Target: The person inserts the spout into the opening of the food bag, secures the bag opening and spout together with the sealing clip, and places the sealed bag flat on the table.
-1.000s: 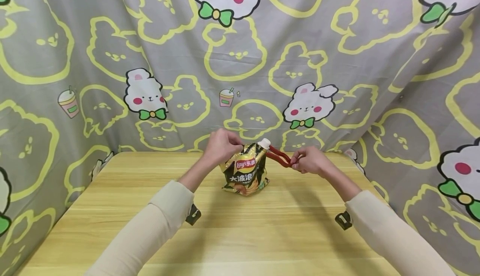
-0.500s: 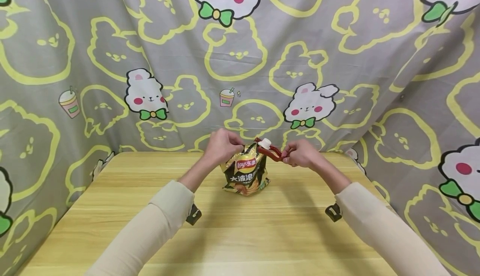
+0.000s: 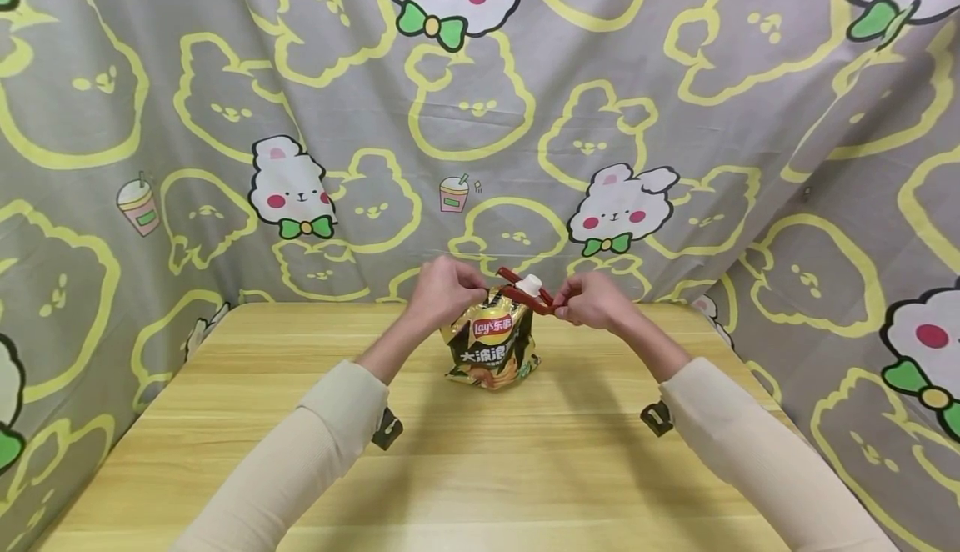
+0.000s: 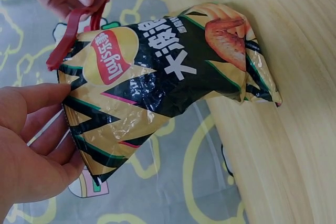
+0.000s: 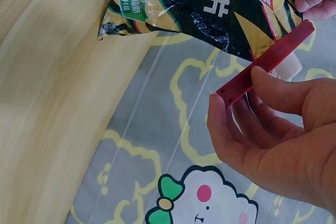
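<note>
A black and gold Lay's chip bag (image 3: 491, 343) stands upright on the table, its top edge upward. My left hand (image 3: 446, 292) pinches that top edge near its left corner, thumb on the printed front in the left wrist view. Between the thumb and fingers of my right hand (image 3: 596, 300) is one end of a red bag clip (image 5: 268, 64) with a white pouring cap (image 3: 529, 284). The clip's two arms stand apart, reaching over the right part of the bag's top edge. In the left wrist view one red arm (image 4: 65, 43) lies across the front at that corner.
The bag stands toward the back of a light wood table (image 3: 480, 469). Behind and beside the table hangs a grey curtain (image 3: 360, 118) with yellow outlines and white cartoon animals. Dark buckles show under both sleeves.
My right hand has moved left with the bag clip, bringing its arms from beside the bag to over its top edge. The left hand and bag stay put.
</note>
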`<control>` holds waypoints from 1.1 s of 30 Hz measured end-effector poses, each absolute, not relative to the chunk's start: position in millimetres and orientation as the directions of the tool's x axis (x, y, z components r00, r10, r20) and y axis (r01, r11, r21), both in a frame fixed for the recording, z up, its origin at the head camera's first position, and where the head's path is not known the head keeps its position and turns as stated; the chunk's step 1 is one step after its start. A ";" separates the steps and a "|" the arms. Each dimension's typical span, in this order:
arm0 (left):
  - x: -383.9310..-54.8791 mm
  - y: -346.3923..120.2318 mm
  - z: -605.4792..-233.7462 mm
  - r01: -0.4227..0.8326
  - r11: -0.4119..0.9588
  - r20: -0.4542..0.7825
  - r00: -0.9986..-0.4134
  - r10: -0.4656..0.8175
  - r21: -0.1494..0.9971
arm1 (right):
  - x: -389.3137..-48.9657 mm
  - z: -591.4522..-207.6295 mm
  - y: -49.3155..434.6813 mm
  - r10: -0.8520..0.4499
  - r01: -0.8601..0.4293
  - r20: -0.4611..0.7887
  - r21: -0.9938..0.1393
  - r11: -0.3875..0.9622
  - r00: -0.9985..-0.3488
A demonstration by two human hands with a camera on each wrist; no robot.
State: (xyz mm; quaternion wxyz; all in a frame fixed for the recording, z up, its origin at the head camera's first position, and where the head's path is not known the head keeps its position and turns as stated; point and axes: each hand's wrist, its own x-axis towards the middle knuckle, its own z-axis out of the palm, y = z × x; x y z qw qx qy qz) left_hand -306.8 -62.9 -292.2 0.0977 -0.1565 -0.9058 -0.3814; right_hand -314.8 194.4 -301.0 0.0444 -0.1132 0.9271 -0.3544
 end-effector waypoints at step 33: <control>-309.4 -63.1 -293.6 0.352 0.652 0.293 -0.934 0.203 0.672 | -325.4 -299.3 176.9 -0.227 -0.195 0.051 -0.708 0.679 -0.973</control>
